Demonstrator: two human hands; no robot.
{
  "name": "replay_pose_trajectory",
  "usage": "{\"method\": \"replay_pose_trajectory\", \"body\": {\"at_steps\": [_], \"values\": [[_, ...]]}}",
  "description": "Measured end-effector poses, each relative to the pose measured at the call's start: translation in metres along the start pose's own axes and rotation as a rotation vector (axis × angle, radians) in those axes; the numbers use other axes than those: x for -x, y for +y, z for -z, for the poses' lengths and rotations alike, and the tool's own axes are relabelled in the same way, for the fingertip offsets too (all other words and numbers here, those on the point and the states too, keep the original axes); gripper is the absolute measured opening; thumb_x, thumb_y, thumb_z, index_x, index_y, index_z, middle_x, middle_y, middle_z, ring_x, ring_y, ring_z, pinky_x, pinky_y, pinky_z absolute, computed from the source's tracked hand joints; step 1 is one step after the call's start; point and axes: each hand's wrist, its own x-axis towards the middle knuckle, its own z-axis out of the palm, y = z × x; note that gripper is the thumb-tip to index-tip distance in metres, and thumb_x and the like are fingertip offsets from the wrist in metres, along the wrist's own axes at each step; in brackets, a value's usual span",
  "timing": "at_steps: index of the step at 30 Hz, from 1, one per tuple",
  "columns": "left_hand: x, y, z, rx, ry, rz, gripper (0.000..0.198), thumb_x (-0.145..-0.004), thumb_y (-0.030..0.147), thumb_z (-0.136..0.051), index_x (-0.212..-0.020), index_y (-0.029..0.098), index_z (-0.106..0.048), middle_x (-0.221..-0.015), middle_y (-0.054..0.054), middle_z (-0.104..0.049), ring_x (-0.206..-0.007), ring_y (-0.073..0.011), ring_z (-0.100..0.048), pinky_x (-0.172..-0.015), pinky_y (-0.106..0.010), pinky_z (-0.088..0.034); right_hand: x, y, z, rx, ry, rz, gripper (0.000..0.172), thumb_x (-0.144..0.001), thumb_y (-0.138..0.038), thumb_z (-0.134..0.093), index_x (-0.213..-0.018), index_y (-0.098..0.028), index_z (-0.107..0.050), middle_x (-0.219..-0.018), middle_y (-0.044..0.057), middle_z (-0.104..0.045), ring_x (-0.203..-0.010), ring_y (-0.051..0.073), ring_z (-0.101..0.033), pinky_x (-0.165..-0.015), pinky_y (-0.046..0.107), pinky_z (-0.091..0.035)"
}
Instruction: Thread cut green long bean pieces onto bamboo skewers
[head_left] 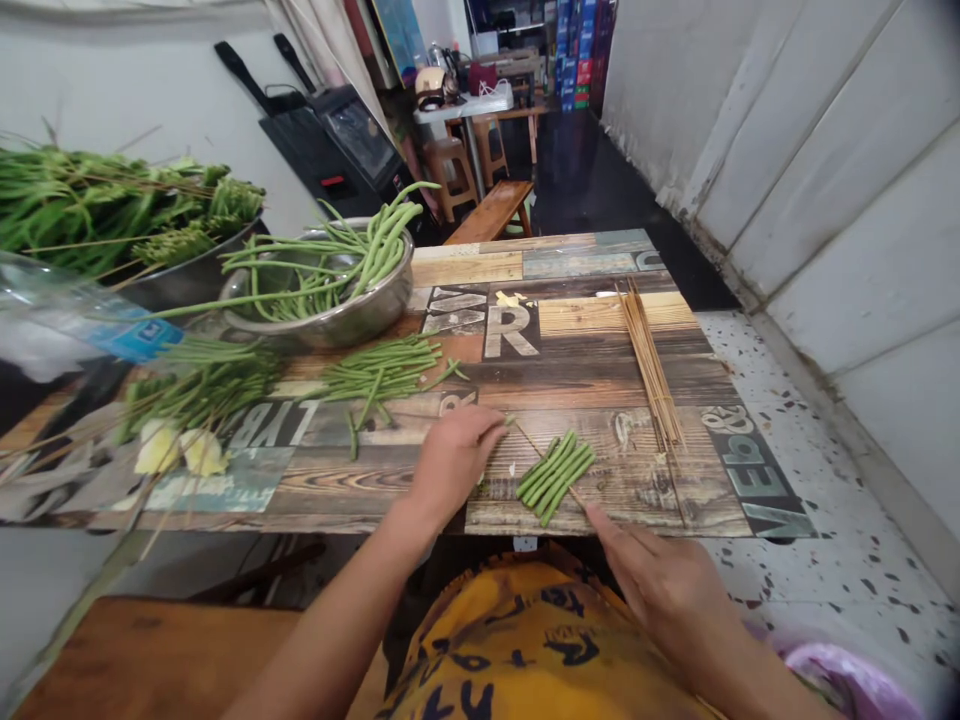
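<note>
Several short green bean pieces (556,475) lie threaded side by side on a thin bamboo skewer (541,455) near the front edge of the patterned wooden table (570,375). My left hand (450,462) rests on the table just left of them, fingers curled, pinching the skewer's far tip. At the table's front edge my right hand (664,590) pinches the skewer's near end, forefinger stretched along it.
A bundle of bare skewers (651,365) lies to the right. Loose cut beans (379,372) lie at centre left. A steel bowl (330,318) holds long beans, with a second basin of greens (120,215) behind, a plastic bottle (82,320) at left, and a wall at right.
</note>
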Motion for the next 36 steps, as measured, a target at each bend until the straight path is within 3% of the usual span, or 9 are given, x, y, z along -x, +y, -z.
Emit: {"method": "replay_pose_trajectory", "body": {"at_steps": [3,6,9,15,26,36], "values": [[-0.002,-0.005,0.009,0.024,0.175,0.189,0.019,-0.085,0.022,-0.052,-0.091,0.017,-0.069,-0.091,-0.003,-0.072,-0.083,-0.0183,-0.066,-0.079,-0.032,-0.052,0.007,0.0,0.001,-0.015,-0.018,-0.021,0.044,-0.089,-0.007,-0.037,-0.133,-0.01,-0.043,-0.084,0.008,-0.07,-0.058,0.013,-0.062,-0.048,0.022,-0.048],[0.005,-0.012,0.026,0.011,0.327,0.392,0.017,-0.081,0.027,-0.057,-0.087,0.019,-0.071,-0.085,-0.002,-0.072,-0.078,-0.0169,-0.066,-0.075,-0.029,-0.052,0.007,0.0,0.001,-0.027,-0.018,-0.019,0.046,-0.089,-0.009,-0.036,-0.134,-0.011,-0.042,-0.083,0.008,-0.07,-0.058,0.013,-0.062,-0.05,0.022,-0.05],[0.017,-0.005,0.026,0.052,0.271,0.395,0.017,-0.078,0.032,-0.061,-0.082,0.019,-0.071,-0.08,-0.001,-0.071,-0.073,-0.0151,-0.064,-0.067,-0.026,-0.052,0.004,0.0,-0.001,-0.037,-0.013,0.013,0.045,-0.089,-0.007,-0.035,-0.132,-0.01,-0.044,-0.078,0.007,-0.069,-0.058,0.013,-0.063,-0.053,0.023,-0.052],[0.025,0.015,-0.004,0.058,0.11,0.237,0.011,-0.077,0.026,-0.063,-0.083,0.019,-0.069,-0.08,-0.003,-0.068,-0.074,-0.0157,-0.061,-0.069,-0.029,-0.049,0.004,0.0,-0.002,0.004,-0.083,0.027,0.04,-0.091,-0.01,-0.036,-0.13,-0.008,-0.044,-0.082,0.008,-0.069,-0.061,0.014,-0.063,-0.053,0.025,-0.051],[0.019,0.011,-0.009,0.13,0.101,0.25,0.011,-0.08,0.017,-0.058,-0.082,0.017,-0.069,-0.082,-0.004,-0.068,-0.077,-0.0151,-0.061,-0.071,-0.027,-0.049,0.002,-0.003,0.001,0.008,-0.105,0.035,0.04,-0.089,-0.009,-0.039,-0.128,-0.005,-0.045,-0.085,0.007,-0.068,-0.067,0.015,-0.064,-0.053,0.026,-0.049],[0.02,0.014,-0.011,0.121,0.098,0.296,0.01,-0.078,0.017,-0.058,-0.082,0.018,-0.068,-0.077,-0.002,-0.065,-0.071,-0.0136,-0.058,-0.068,-0.026,-0.047,0.004,-0.005,0.005,0.099,-0.081,0.07,0.037,-0.091,-0.008,-0.034,-0.126,-0.004,-0.046,-0.07,0.001,-0.061,-0.054,0.012,-0.057,-0.044,0.027,-0.037]]}}
